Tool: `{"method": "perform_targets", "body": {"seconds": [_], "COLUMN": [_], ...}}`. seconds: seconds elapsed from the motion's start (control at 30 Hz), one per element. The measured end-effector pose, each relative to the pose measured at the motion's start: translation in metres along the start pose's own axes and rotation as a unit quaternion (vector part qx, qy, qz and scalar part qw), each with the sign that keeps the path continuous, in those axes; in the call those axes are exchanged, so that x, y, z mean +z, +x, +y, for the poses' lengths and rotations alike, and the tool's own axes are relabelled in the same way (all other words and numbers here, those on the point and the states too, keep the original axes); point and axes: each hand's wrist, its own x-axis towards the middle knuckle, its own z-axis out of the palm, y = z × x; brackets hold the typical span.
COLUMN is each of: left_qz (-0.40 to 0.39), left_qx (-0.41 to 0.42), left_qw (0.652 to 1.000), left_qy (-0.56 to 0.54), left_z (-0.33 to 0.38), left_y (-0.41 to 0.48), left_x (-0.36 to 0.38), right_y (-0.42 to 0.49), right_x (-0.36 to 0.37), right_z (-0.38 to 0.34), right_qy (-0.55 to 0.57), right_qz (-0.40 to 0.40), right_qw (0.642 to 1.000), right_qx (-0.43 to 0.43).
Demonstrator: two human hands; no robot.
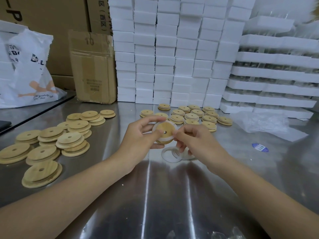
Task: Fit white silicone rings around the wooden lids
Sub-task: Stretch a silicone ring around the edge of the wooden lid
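Head view: left hand [139, 135] grips the wooden lid [166, 130] by its rim, judged light and rigid; right hand [195, 140] pinches the white silicone ring [162, 139], judged soft and stretchy, at the lid's right edge; spare rings [170, 155] lie just below the lid.

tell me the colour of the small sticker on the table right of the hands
The sticker is blue with a white patch; head view.

bare lids [50, 145] left on the table [172, 195], ringed lids [191, 116] behind right, loose rings [170, 155] between
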Motion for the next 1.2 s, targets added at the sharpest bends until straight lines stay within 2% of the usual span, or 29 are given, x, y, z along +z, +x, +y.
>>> {"method": "perform_targets", "body": {"seconds": [0.27,0.53,0.77,1.0,1.1,1.2], "left_qz": [-0.004,0.003,-0.004,-0.014,-0.015,-0.022], "left_qx": [-0.041,-0.025,-0.029,-0.018,-0.01,0.045], "left_qw": [0.996,0.994,0.992,0.995,0.997,0.998], "left_qy": [-0.081,-0.11,-0.121,-0.102,-0.081,0.029], "left_z": [0.009,0.021,0.011,0.002,0.003,0.002], "left_y": [0.006,0.009,0.007,0.001,0.002,0.003], "left_x": [-0.005,-0.009,-0.005,0.0,-0.001,-0.001], "right_y": [0.0,-0.004,-0.004,-0.006,-0.004,-0.002], "right_x": [-0.004,0.0,0.006,0.015,0.014,0.011], "right_z": [-0.008,-0.011,-0.005,-0.002,-0.001,0.003], "right_qy": [0.054,0.085,0.097,0.082,0.084,-0.003], "right_qz": [-0.019,-0.041,0.005,-0.01,0.027,0.079], "right_qw": [0.998,0.996,0.995,0.991,0.992,0.997], "right_qx": [0.019,-0.007,0.015,0.101,0.086,0.022]}}
